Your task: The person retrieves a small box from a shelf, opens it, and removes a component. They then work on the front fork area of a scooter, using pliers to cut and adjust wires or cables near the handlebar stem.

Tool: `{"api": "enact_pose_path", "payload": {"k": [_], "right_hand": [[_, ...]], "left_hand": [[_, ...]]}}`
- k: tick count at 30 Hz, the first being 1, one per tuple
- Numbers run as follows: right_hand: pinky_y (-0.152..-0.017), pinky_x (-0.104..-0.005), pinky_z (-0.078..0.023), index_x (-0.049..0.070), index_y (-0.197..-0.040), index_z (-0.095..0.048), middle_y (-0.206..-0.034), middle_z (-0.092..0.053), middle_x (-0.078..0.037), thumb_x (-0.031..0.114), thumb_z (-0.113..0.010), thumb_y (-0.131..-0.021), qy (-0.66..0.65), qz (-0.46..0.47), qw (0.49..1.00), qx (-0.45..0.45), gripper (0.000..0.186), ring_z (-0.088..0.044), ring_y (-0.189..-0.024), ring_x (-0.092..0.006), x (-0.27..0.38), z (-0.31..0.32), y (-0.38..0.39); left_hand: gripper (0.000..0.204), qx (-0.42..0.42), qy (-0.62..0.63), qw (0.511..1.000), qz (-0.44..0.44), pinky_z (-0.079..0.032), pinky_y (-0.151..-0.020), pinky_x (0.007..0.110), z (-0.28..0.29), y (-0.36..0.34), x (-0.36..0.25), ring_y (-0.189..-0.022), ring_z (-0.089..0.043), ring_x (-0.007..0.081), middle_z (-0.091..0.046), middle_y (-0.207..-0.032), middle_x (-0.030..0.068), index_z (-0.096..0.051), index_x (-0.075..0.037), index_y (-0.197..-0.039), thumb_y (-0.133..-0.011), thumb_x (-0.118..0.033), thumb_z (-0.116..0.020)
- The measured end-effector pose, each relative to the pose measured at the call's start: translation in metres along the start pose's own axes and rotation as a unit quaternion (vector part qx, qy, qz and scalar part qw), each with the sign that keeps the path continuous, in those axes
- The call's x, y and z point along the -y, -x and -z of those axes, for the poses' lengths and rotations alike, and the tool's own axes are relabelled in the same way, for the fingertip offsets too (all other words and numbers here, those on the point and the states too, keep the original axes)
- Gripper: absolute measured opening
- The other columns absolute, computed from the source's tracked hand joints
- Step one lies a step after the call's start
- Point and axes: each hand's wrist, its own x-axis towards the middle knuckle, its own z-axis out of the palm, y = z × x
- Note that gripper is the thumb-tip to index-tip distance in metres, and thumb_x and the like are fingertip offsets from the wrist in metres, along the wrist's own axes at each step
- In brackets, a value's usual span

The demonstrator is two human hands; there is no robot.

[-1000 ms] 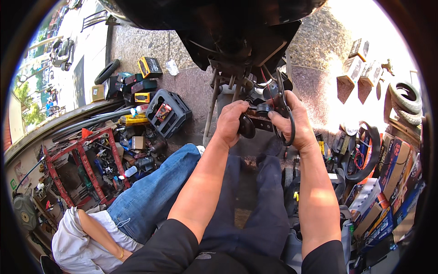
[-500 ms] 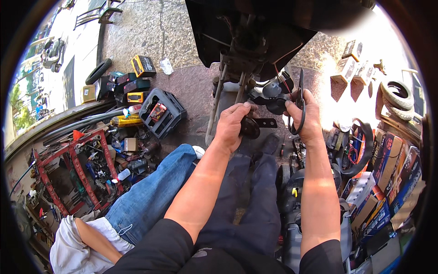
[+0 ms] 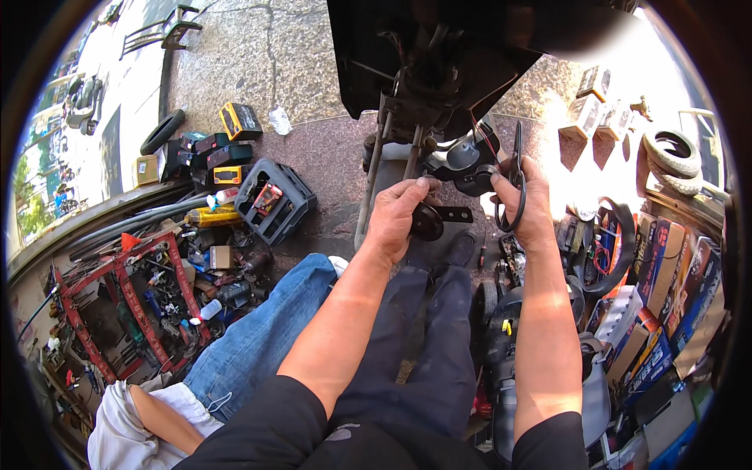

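Disc point(image 3: 428, 224), likely light and stiff, best held by its flat strip point(image 3: 456, 214), is gripped in the left hand point(image 3: 396, 215), while scissors point(image 3: 518, 160) are gripped in the right hand point(image 3: 533, 205) nearby.

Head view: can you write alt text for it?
A person's left hand holds a black disc with a flat bracket; the right hand holds black scissors beside another round black part. A dark vehicle is just ahead.
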Motion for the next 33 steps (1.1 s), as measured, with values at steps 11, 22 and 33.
{"api": "enact_pose_path", "payload": {"k": [11,22,33], "right_hand": [[-0.066,-0.0268,-0.049,0.002,-0.095,-0.061,-0.082,-0.065,-0.002,0.006,-0.072,-0.086,0.081,0.028,0.996,-0.008,0.015,-0.058,-0.072,-0.0094,0.008,-0.017,0.031],[-0.07,-0.0281,-0.049,0.002,-0.097,-0.061,-0.082,-0.062,-0.003,0.004,-0.074,-0.081,0.022,-0.037,0.992,0.118,0.02,-0.056,-0.076,-0.0099,-0.007,-0.037,0.065],[-0.067,-0.0273,-0.048,0.002,-0.095,-0.063,-0.078,-0.061,-0.001,0.003,-0.068,-0.082,-0.02,0.0,0.997,0.074,0.013,-0.056,-0.073,-0.0087,-0.058,-0.031,0.056]], "left_hand": [[0.025,0.025,-0.018,1.0,0.0,-0.057,-0.068,0.03,0.003,0.008,0.006,-0.082,-0.068,0.0156,-0.071,-0.091,0.0083,-0.071,-0.001,-0.113,-0.099,-0.02,-0.065],[0.007,0.031,-0.094,0.995,-0.025,-0.044,-0.064,0.02,-0.004,0.021,0.03,-0.073,-0.056,0.0033,-0.066,-0.081,-0.0021,-0.067,-0.003,-0.091,-0.092,-0.007,-0.073],[0.007,0.037,-0.146,0.988,-0.015,-0.045,-0.063,0.02,-0.005,-0.004,0.06,-0.072,-0.057,0.0036,-0.067,-0.082,-0.0013,-0.067,-0.002,-0.092,-0.09,-0.007,-0.073]]}}
